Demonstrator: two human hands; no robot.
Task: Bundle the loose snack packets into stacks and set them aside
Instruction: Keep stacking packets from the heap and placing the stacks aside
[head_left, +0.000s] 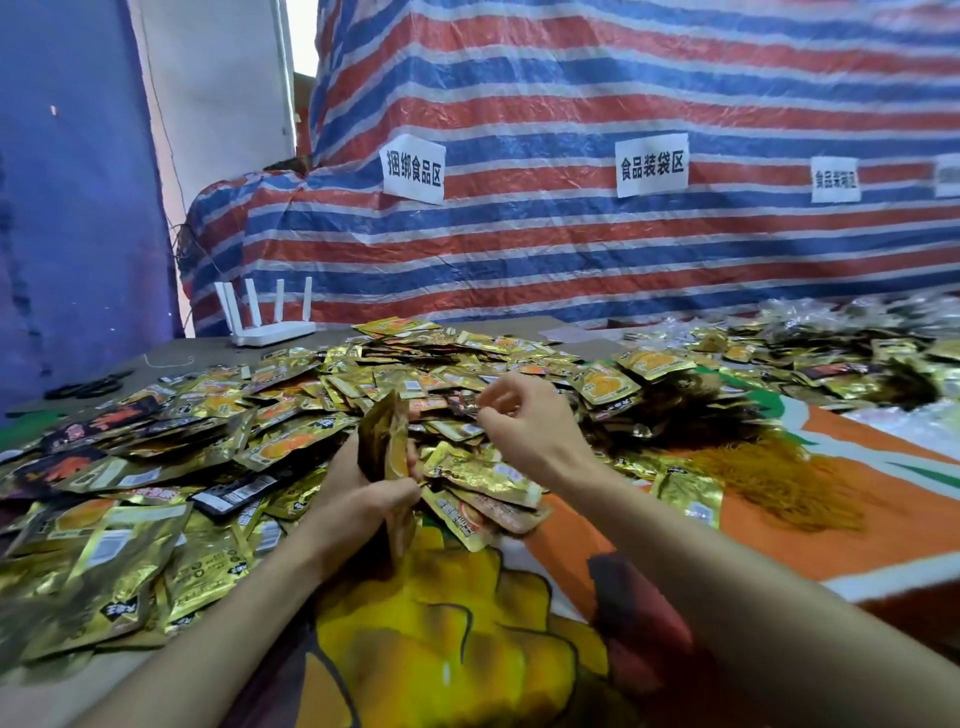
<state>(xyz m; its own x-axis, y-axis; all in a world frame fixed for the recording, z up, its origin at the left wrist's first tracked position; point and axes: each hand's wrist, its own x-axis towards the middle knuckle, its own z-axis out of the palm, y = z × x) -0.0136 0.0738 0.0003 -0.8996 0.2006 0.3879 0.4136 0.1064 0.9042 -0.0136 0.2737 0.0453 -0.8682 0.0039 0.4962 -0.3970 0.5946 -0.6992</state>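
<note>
- The left hand (358, 493) is in the near middle, fingers and thumb clamped around a small stack of packets (387, 452). The stack stands on edge, pretty much upright, sticking out above and below the fist.
- The right hand (524, 426) is a bit farther and to the right, hovering low over the heap with its fingers curled in. The thumb and forefinger come together at the tips, but honestly I can't tell if they've got a packet pinched or nothing at all.
- The loose packets (291, 410) are everywhere: a big gold foil heap covers the left and middle of the table, with a few dark ones mixed in. More are spread out to the far right (831, 358).
- Under it all there's a printed cloth (467, 649) in yellow and orange, showing at the near edge and on the right.
- A tangle of orange-brown strands (769, 478) sits on the cloth to the right of the hands.
- Far left on the table: a white router (270, 322) with its antennas up, black scissors (88, 387) and a short bit of string (166, 362).
- At the back hangs a red, white and blue striped tarp (571, 249) with paper signs (414, 169) stuck on it.
</note>
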